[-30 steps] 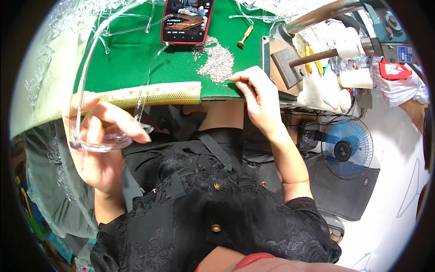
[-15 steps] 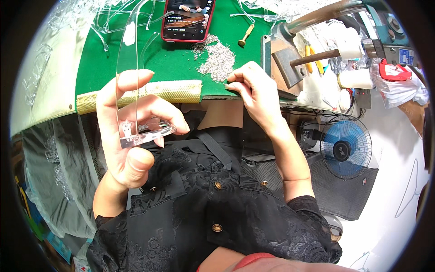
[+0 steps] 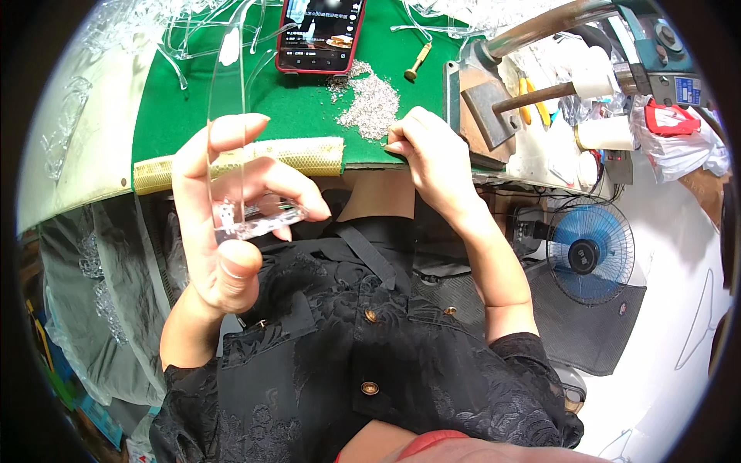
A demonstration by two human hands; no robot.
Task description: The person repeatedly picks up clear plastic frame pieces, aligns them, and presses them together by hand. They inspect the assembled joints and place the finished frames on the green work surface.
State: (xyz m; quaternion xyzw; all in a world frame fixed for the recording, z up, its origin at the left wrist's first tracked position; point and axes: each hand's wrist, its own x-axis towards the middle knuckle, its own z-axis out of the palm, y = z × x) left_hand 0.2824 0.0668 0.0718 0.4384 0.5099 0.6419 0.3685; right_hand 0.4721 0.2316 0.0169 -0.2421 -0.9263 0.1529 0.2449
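Note:
My left hand is closed round a clear plastic eyeglass frame, held up in front of the table's near edge. One long flat temple of it points away from me, with a white patch near its far part. Beside a loose pile of tiny silvery metal pieces, my right hand rests at the edge of the green mat. Its thumb and forefinger are pressed together; whatever they hold is too small to make out.
A phone in a red case stands behind the pile, with a small brass tool to its right. More clear frames lie at the back left. A metal hand press is at the right, a fan below.
My left hand has shifted slightly right and the eyeglass frame has turned a little. My right hand's fingers have drawn in beside the pile. The phone's picture has changed.

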